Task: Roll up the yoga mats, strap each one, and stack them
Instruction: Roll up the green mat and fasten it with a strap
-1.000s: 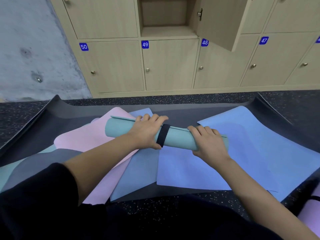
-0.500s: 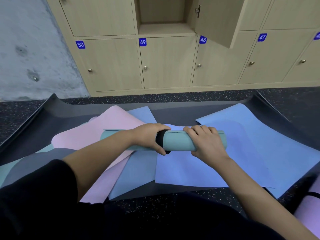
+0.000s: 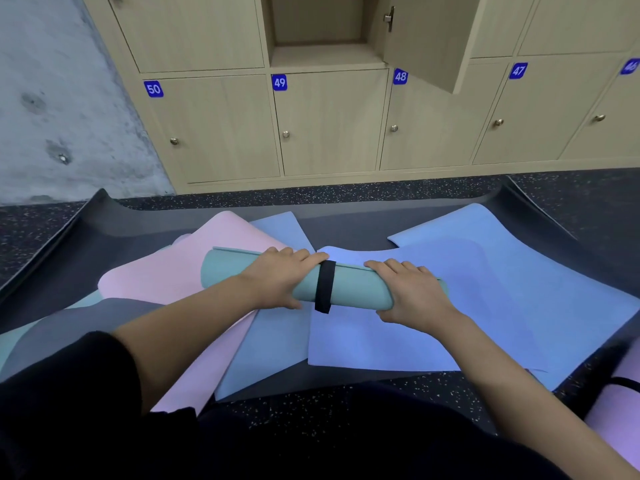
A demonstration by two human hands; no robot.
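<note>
Left hand (image 3: 282, 277) and right hand (image 3: 414, 294) curl over the rolled teal mat (image 3: 356, 289), one on each side of its black strap (image 3: 325, 285), above a flat blue mat (image 3: 467, 327). Far beyond, an open locker (image 3: 318, 32) shows only its wooden shelf. The left hand has slid off the strap.

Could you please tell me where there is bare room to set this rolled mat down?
The dark mat is bare beyond the rolled teal mat, left of the big blue mat; speckled floor runs free along the lockers. The middle is crowded with overlapping flat mats.
</note>
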